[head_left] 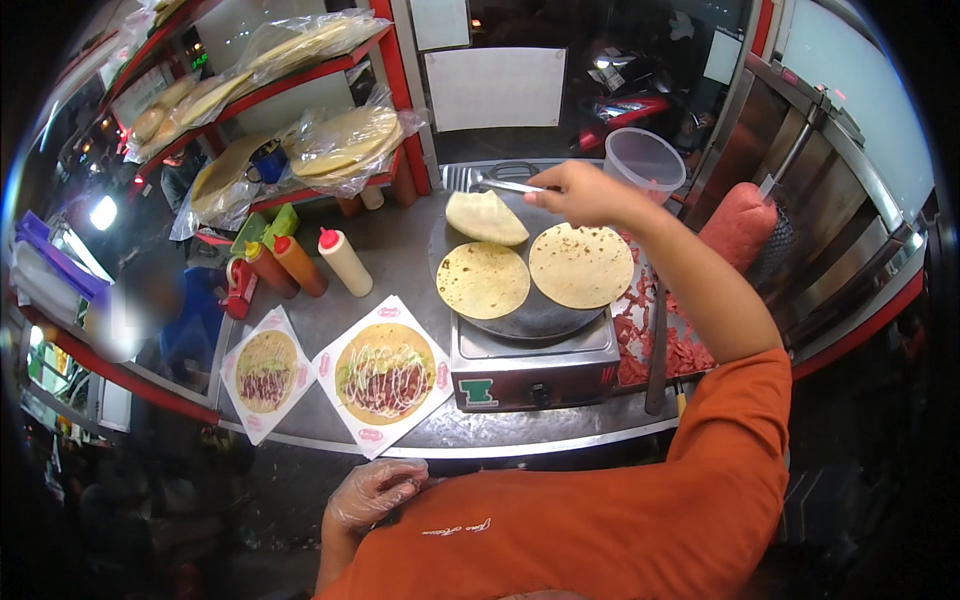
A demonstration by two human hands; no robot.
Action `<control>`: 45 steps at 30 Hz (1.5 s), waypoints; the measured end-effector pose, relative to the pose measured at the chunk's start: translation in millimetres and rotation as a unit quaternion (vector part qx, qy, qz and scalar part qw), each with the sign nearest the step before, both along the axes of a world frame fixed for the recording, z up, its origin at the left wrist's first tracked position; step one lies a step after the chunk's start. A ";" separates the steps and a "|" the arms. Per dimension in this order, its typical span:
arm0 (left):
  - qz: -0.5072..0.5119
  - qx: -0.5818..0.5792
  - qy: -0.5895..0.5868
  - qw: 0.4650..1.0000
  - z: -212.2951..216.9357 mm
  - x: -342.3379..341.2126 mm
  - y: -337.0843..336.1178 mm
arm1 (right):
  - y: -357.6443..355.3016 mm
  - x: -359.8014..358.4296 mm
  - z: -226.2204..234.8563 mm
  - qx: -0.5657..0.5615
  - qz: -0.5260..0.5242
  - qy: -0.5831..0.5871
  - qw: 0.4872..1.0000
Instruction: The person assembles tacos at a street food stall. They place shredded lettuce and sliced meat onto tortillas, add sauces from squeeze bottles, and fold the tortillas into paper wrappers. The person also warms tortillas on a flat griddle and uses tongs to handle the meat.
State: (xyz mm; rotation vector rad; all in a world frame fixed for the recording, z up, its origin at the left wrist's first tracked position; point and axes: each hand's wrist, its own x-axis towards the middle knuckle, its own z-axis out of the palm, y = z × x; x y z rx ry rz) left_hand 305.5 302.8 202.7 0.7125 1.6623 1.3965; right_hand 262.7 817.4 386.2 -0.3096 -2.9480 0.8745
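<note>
My right hand (583,194), bare, is closed round the handle of a metal slotted turner (463,180) above the far side of a round dark griddle (545,322). Just below the turner's head, a pale flatbread (487,218) looks bent or folded over. Two more flatbreads, a browned one (483,280) on the left and a spotted one (581,266) on the right, lie flat on the griddle. My left hand (380,490) wears a clear plastic glove. It rests close to my body, below the counter edge, with fingers curled and nothing visible in them.
Two topped flatbreads (386,374) (266,372) lie on printed paper at left. Squeeze bottles (345,263) stand behind them. Bagged flatbreads (345,140) fill the red shelves. At right are chopped meat (690,345), a long knife (657,350), a meat spit (738,226) and a clear tub (645,160).
</note>
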 end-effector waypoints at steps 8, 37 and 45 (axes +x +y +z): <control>-0.002 0.025 -0.012 1.000 3.4 -9.1 -3.2 | 34.5 -17.8 -89.7 0.130 -0.092 0.042 0.986; -0.279 0.030 0.202 0.938 5.1 -108.2 -33.8 | -134.4 9.6 -107.6 0.215 -0.162 0.234 0.934; 0.177 0.096 0.100 0.974 -63.7 -231.6 -153.4 | -180.9 32.1 -124.6 0.303 -0.220 0.065 0.925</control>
